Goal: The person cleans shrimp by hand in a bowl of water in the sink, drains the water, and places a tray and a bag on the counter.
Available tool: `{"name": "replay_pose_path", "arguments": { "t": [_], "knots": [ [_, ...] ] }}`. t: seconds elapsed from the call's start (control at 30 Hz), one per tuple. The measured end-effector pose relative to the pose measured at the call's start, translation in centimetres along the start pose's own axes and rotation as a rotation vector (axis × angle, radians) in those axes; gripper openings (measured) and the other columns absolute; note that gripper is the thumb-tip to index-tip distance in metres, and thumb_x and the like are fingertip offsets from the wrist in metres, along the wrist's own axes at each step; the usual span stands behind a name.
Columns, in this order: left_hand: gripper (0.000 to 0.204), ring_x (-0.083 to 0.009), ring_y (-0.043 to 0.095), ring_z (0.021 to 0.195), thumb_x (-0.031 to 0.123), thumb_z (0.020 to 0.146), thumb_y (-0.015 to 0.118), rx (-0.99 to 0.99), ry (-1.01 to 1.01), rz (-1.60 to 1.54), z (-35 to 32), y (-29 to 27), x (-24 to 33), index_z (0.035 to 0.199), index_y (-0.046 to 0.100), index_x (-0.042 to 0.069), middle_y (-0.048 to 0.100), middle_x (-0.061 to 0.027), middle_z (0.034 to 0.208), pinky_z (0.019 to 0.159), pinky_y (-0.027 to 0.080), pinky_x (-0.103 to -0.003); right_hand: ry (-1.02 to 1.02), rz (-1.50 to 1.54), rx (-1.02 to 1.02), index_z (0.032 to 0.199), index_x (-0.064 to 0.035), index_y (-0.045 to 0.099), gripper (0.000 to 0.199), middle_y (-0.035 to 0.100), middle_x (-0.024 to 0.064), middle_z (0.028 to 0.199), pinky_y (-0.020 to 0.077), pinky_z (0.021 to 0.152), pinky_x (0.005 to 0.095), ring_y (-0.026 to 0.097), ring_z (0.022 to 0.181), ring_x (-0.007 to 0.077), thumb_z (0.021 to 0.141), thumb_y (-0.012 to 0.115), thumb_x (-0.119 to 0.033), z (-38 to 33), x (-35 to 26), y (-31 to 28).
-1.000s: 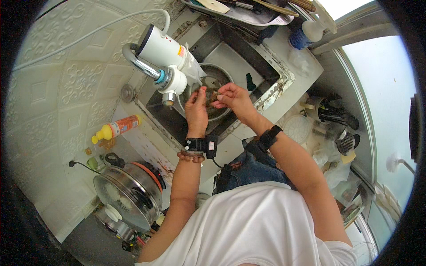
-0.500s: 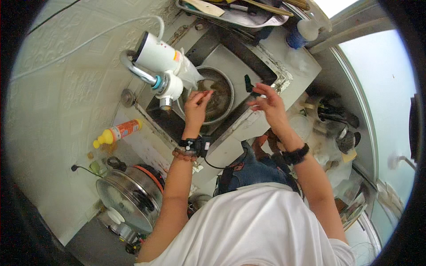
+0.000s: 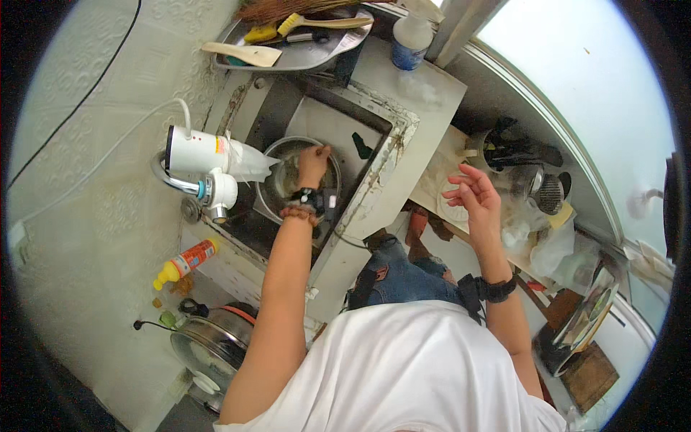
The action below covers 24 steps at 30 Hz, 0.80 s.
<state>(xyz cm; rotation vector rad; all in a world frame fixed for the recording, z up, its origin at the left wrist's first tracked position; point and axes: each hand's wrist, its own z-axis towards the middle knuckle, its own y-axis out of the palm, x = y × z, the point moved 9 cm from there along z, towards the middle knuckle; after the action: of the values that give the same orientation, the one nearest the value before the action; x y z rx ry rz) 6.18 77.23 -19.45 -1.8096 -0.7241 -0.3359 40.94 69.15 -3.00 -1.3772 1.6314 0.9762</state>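
You stand at a dark, recessed sink (image 3: 374, 133) set into a pale counter (image 3: 432, 93), and the work sits in its middle: a round metal bowl (image 3: 277, 183) resting on the sink floor, just right of the white tap-mounted water heater (image 3: 205, 155) and its spout (image 3: 219, 201). Your left hand (image 3: 313, 165) is down inside that bowl, fingers curled against its far inner wall; whether they pinch something or only rub the metal, I cannot tell from here. Your right hand (image 3: 475, 198) is well apart from the sink, raised over the cluttered side shelf (image 3: 461, 155), fingers spread wide and holding nothing.

To scrub well, I judge you need the bowl steadied: it sits loose in the basin and will likely turn under a one-handed push. Bring the free hand to the near rim and press it down while the left works around the wall in short arcs. Keep the bowl under the spout so rinse water falls inside rather than onto the counter edge. Mind the wristband and watch (image 3: 306, 198) on the left forearm, which hang just at the rim and will get wet. The orange-and-yellow squeeze bottle (image 3: 183, 263) lies near on the ledge to your left, within reach if more soap is wanted.
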Motion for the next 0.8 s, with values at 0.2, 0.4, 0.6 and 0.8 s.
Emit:
{"name": "replay_pose_path", "arguments": {
  "t": [0.2, 0.4, 0.6, 0.8],
  "knots": [
    [0.032, -0.0317, 0.060, 0.087, 0.027, 0.091, 0.049, -0.431, -0.461, 0.243, -3.6, 3.3, -15.0, 0.100, 0.064, 0.001, 0.063, -0.0172, 0.102, 0.075, 0.048, -0.043, 0.024, -0.034, 0.015, 0.119, -0.0003, 0.048, 0.029, 0.060, 0.0095, 0.100, 0.0480, 0.067, 0.0250, 0.062, 0.081, 0.0154, 0.091, 0.045, -0.006, -0.8, -0.1, -1.7],
    [0.034, -0.0292, 0.060, 0.089, 0.030, 0.093, 0.044, -0.393, -0.335, 0.462, -2.5, 7.3, -19.7, 0.105, 0.061, 0.003, 0.063, -0.0132, 0.102, 0.078, 0.050, -0.044, 0.098, -0.044, 0.048, 0.115, -0.0008, 0.052, 0.026, 0.061, 0.0088, 0.097, 0.0473, 0.068, 0.0249, 0.062, 0.080, 0.0151, 0.091, 0.049, -0.011, -1.8, 1.0, -3.3],
    [0.040, -0.0184, 0.057, 0.073, 0.039, 0.091, 0.051, -0.593, -0.381, -0.407, -3.7, 5.8, -14.4, 0.106, 0.059, 0.003, 0.060, -0.0045, 0.075, 0.068, 0.047, -0.033, 0.124, -0.061, 0.021, 0.109, -0.0008, 0.055, 0.022, 0.062, 0.0083, 0.096, 0.0468, 0.070, 0.0248, 0.061, 0.081, 0.0150, 0.091, 0.050, -0.012, -2.3, 0.6, -3.2],
    [0.041, -0.0217, 0.052, 0.104, 0.033, 0.094, 0.043, -0.548, -0.305, -1.719, -6.2, 1.0, -0.6, 0.120, 0.049, 0.002, 0.054, -0.0113, 0.114, 0.093, 0.041, -0.034, 0.127, -0.170, -0.244, 0.106, -0.0003, 0.058, 0.020, 0.063, 0.0067, 0.093, 0.0477, 0.073, 0.0254, 0.060, 0.084, 0.0131, 0.089, 0.052, -0.007, -0.8, 2.3, 2.8]
  ]
}}
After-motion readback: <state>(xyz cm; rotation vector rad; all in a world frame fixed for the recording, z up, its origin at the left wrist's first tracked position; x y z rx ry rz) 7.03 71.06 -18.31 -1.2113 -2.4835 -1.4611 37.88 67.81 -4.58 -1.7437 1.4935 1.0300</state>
